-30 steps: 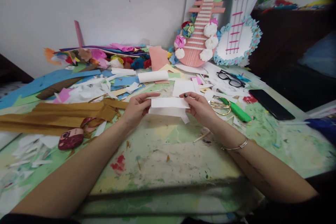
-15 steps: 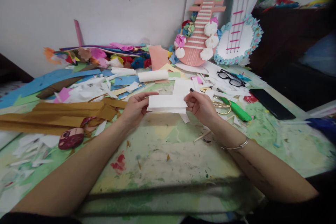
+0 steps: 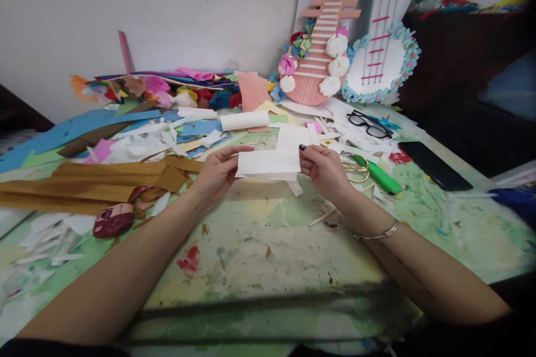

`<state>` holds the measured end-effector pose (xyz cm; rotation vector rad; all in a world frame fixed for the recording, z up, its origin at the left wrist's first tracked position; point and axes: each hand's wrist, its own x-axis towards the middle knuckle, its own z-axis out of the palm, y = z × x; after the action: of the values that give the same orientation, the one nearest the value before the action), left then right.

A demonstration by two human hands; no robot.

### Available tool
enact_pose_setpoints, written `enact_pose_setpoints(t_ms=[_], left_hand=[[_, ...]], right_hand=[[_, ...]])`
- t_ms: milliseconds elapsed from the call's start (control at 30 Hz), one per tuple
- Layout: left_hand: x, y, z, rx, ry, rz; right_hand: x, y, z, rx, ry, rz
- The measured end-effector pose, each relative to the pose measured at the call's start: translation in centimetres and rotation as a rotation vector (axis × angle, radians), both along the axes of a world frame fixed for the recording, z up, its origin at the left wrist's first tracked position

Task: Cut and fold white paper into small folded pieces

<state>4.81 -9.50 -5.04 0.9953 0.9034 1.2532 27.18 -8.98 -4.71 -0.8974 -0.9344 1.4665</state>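
Observation:
A folded strip of white paper point(image 3: 268, 163) is stretched level between my two hands, just above the table. My left hand point(image 3: 218, 172) pinches its left end between thumb and fingers. At the right end, my right hand point(image 3: 322, 167) grips the edge with thumb and curled fingers. Another white sheet point(image 3: 288, 138) lies on the table behind the strip, partly covered by it. Just right of my right hand are gold-handled scissors point(image 3: 355, 167) and a green tapered object point(image 3: 383, 175).
Ochre crepe paper point(image 3: 104, 181) and a dark red rounded object point(image 3: 113, 220) lie at left. Glasses point(image 3: 369, 124) and a black phone point(image 3: 435, 165) rest at right. Paper scraps cover the back, before a pink paper instrument point(image 3: 312, 81) and a blue-flowered one point(image 3: 379, 70).
My right hand has shifted slightly to the right along the strip's end, and its thumb and fingers have drawn closer together. My left hand stays almost still.

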Motion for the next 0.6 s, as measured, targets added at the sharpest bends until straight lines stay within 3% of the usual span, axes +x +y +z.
enact_pose_setpoints(t_ms=[600], left_hand=[[0.14, -0.06, 0.15, 0.003, 0.015, 0.061]], right_hand=[[-0.01, -0.07, 0.02, -0.001, -0.067, -0.017]])
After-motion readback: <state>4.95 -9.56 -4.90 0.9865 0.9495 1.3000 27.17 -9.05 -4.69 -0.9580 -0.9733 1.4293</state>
